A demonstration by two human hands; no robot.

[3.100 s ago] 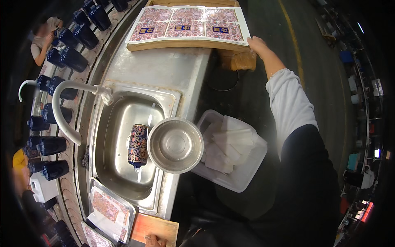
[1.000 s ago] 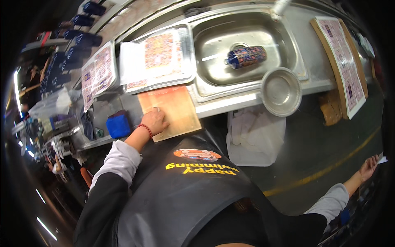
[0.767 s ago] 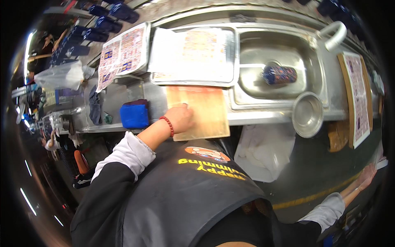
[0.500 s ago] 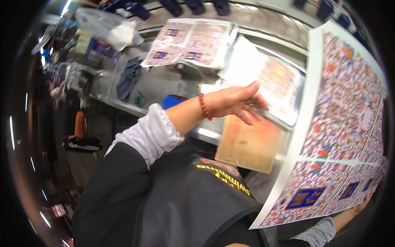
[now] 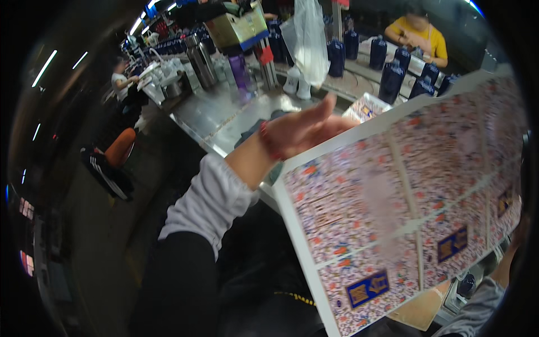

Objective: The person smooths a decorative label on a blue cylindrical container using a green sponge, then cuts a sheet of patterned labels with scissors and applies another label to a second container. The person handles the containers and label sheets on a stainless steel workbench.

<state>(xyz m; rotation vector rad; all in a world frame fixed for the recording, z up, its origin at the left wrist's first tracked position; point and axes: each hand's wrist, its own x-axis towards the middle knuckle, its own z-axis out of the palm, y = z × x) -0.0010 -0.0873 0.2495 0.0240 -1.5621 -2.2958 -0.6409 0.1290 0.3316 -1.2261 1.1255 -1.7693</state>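
A large printed sheet (image 5: 365, 208), white-edged with a dense floral pattern and blue label panels, slants across the right half of the view. At its right edge, close to the dark rim of the picture, my right hand (image 5: 510, 255) grips it; the fingertips are partly hidden. My left hand (image 5: 300, 133), with a red bead bracelet at the wrist, is at the sheet's upper left edge. Its thumb points up, apart from the stretched fingers, which the sheet partly covers. Whether it touches the sheet is unclear.
A metal worktable (image 5: 224, 121) holds a steel flask (image 5: 201, 62), a purple bottle (image 5: 240, 73) and a clear plastic bag (image 5: 309, 45). Dark blue bottles (image 5: 392, 78) stand along a conveyor, with a co-worker in yellow (image 5: 438, 42) behind. A tan board (image 5: 421, 309) shows below the sheet.
My view has swung left, bringing the conveyor and co-workers in. The printed sheet has shifted left across my front, and its upper edge now overlaps my left hand. My right hand keeps its grip.
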